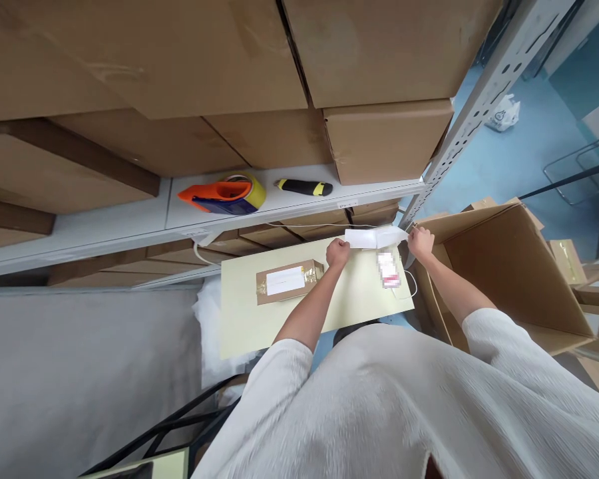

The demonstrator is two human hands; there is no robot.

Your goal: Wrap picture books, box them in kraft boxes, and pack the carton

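My left hand [338, 253] pinches the left end of a white paper sheet, perhaps a label [361, 238]. The sheet's far end tapers to my right hand [421, 242], whose fingers are closed on it. It is stretched between both hands above a pale yellow board [239, 279], with a fold near its middle. Left of my left hand, a small taped carton [324, 274] lies on the board, a white label [285, 281] on its top. Below the sheet rests a blurred-out flat object [389, 269] with a white cord beside it.
On the shelf [174, 199] sit an orange tape dispenser [219, 193] and a black-and-yellow utility knife [304, 187]. Large cardboard boxes [384, 140] fill the shelves. An open carton [519, 266] stands to the right, beside a metal post [479, 106]. Translucent wrapping [212, 339] hangs left of the board.
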